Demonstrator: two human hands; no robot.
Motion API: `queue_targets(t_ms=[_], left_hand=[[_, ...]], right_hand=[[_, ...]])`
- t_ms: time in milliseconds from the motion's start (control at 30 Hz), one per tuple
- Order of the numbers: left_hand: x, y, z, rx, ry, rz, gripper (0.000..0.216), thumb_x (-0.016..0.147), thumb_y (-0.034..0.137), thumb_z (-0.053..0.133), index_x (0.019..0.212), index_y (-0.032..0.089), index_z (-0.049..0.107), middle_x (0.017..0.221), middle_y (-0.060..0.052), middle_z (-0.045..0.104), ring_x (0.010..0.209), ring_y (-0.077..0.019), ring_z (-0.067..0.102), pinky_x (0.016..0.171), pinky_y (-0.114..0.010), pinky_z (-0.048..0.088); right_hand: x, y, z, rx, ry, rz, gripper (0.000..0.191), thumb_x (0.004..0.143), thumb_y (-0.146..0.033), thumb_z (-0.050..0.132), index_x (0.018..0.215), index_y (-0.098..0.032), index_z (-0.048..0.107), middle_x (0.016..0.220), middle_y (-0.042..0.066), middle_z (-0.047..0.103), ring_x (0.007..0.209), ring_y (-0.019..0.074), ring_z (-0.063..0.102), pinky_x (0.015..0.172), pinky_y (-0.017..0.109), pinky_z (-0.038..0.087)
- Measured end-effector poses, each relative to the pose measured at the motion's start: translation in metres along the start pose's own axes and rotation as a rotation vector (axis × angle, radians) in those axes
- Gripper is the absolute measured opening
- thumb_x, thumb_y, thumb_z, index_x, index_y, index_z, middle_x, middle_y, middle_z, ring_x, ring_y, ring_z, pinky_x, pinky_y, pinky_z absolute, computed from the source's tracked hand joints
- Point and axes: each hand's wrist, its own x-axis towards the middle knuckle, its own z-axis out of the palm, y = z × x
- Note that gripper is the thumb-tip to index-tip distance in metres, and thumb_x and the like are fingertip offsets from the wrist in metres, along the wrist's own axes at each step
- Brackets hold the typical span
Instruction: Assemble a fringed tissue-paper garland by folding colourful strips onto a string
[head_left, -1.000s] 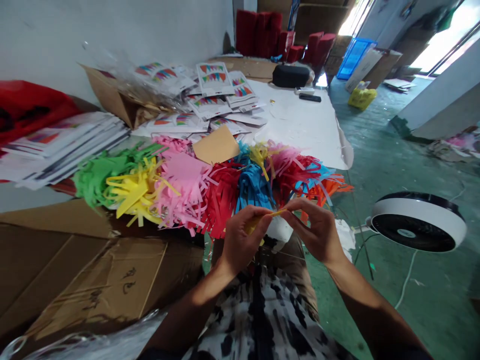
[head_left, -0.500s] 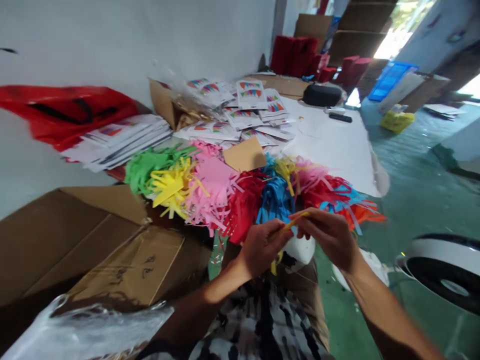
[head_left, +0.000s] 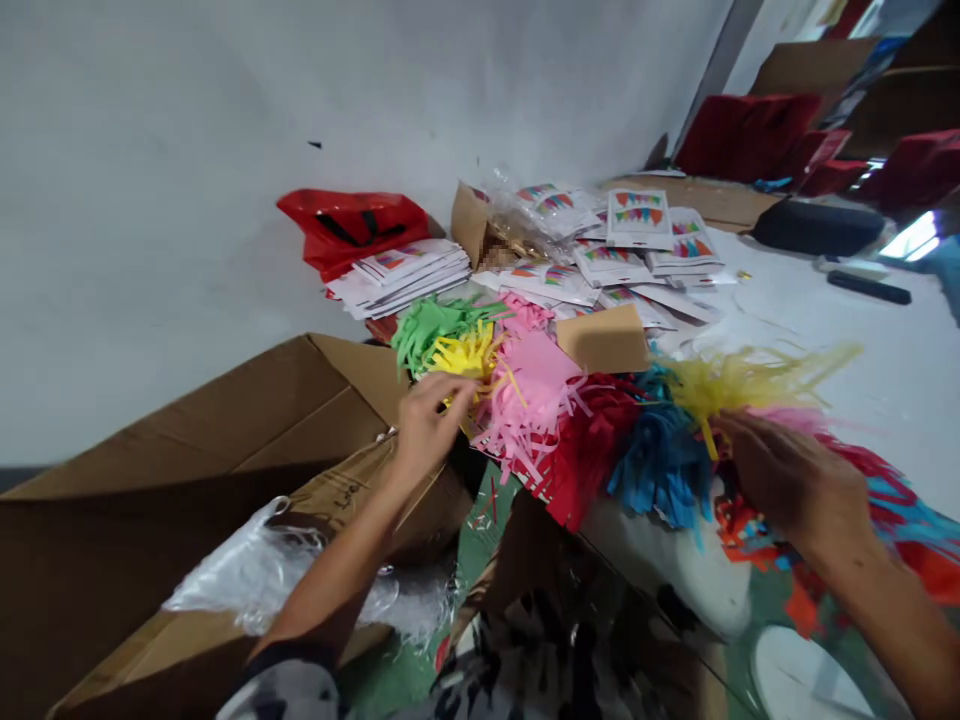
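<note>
My left hand (head_left: 435, 415) is at the near edge of the yellow fringed tissue paper (head_left: 459, 352), thumb and fingers pinched together on its strips. Green fringed paper (head_left: 431, 328) lies just behind, and pink fringed paper (head_left: 532, 380) to the right. My right hand (head_left: 799, 480) is closed at the base of a yellow paper tassel (head_left: 739, 375), whose strips fan out, blurred, over the table's right part. Red fringed paper (head_left: 596, 440) and blue fringed paper (head_left: 660, 460) hang over the front edge between my hands.
Printed white packets (head_left: 637, 220) and a tan card (head_left: 604, 338) lie behind the fringes. A red bag (head_left: 352, 225) rests against the wall by stacked packets (head_left: 409, 280). An open cardboard box (head_left: 225, 420) with clear plastic (head_left: 262, 570) stands at left. A black case (head_left: 817, 228) is at back right.
My hands, together on a thin yellow piece before, have parted. The left went to the yellow fringes, the right to the table's right part with a yellow tassel. The view turned left.
</note>
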Motion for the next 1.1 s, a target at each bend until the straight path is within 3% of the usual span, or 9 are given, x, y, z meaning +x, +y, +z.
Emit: queue_targets(t_ms=[100,200,300,400,500,633,800,933,1100], left_hand=[[0.026,-0.076,-0.031,0.25,0.112,-0.092,0.03,0.102,0.04,0.059,0.106,0.018,0.08,0.105,-0.011,0.079,0.101,-0.0258,0.071,0.095,-0.038,0.052],[0.047,-0.136,-0.044,0.398,0.032,-0.181,0.04,0.102,0.043,0.055,0.123,0.015,0.076,0.124,-0.015,0.077,0.115,-0.0312,0.069,0.105,-0.043,0.05],[0.062,-0.167,-0.036,0.462,-0.036,-0.189,0.044,0.099,0.045,0.059,0.129,0.017,0.074,0.133,-0.016,0.073,0.125,-0.0339,0.064,0.111,-0.046,0.046],[0.071,-0.174,-0.018,0.481,-0.04,-0.232,0.032,0.093,0.038,0.069,0.116,0.019,0.079,0.126,-0.016,0.074,0.118,-0.0369,0.064,0.102,-0.046,0.05],[0.07,-0.174,-0.002,0.461,0.001,-0.255,0.018,0.094,0.026,0.065,0.096,0.021,0.082,0.112,-0.015,0.077,0.109,-0.0352,0.066,0.091,-0.044,0.052],[0.062,-0.178,0.008,0.387,0.111,-0.223,0.018,0.097,0.025,0.063,0.093,0.023,0.08,0.108,-0.011,0.078,0.103,-0.0309,0.068,0.088,-0.042,0.052],[0.063,-0.183,0.012,0.256,0.164,-0.113,0.014,0.096,0.025,0.069,0.083,0.023,0.076,0.096,-0.007,0.078,0.095,-0.0253,0.069,0.092,-0.04,0.052],[0.07,-0.179,0.011,0.183,0.137,-0.04,0.016,0.095,0.028,0.072,0.08,0.023,0.074,0.094,-0.006,0.077,0.092,-0.0239,0.068,0.089,-0.039,0.051],[0.079,-0.171,-0.007,0.092,0.1,-0.049,0.023,0.091,0.04,0.077,0.078,0.022,0.072,0.091,-0.005,0.075,0.091,-0.0232,0.065,0.089,-0.038,0.047]], right_hand=[[-0.004,0.005,0.008,-0.325,-0.179,-0.233,0.04,0.091,-0.022,0.054,0.115,-0.038,0.082,0.116,0.005,0.082,0.11,0.0401,0.076,0.096,0.059,0.057],[0.017,-0.022,0.019,-0.476,-0.093,-0.279,0.034,0.09,-0.022,0.057,0.106,-0.038,0.083,0.105,0.006,0.082,0.097,0.0382,0.076,0.083,0.054,0.058],[0.06,-0.069,0.048,-0.436,-0.025,-0.34,0.026,0.093,-0.023,0.058,0.104,-0.031,0.081,0.103,0.008,0.082,0.095,0.0334,0.076,0.083,0.047,0.057],[0.114,-0.114,0.099,-0.286,-0.073,-0.33,0.023,0.099,-0.028,0.057,0.101,-0.023,0.08,0.102,0.01,0.081,0.093,0.0284,0.075,0.082,0.039,0.055],[0.17,-0.145,0.163,-0.094,-0.231,-0.195,0.026,0.102,-0.031,0.057,0.102,-0.019,0.08,0.105,0.011,0.081,0.098,0.0258,0.074,0.084,0.033,0.051],[0.239,-0.166,0.251,-0.066,-0.336,-0.151,0.027,0.101,-0.033,0.061,0.091,-0.018,0.081,0.09,0.008,0.081,0.088,0.0231,0.076,0.077,0.03,0.051],[0.287,-0.178,0.346,-0.053,-0.476,-0.141,0.02,0.1,-0.032,0.067,0.115,-0.02,0.076,0.117,0.009,0.078,0.106,0.0222,0.073,0.093,0.034,0.057],[0.293,-0.181,0.388,-0.048,-0.566,-0.16,0.033,0.102,-0.041,0.067,0.126,-0.018,0.067,0.128,0.009,0.069,0.109,0.0219,0.07,0.096,0.045,0.061],[0.291,-0.18,0.392,-0.021,-0.48,-0.211,0.015,0.098,-0.033,0.071,0.092,-0.02,0.076,0.097,0.004,0.079,0.094,0.0202,0.072,0.086,0.032,0.054]])
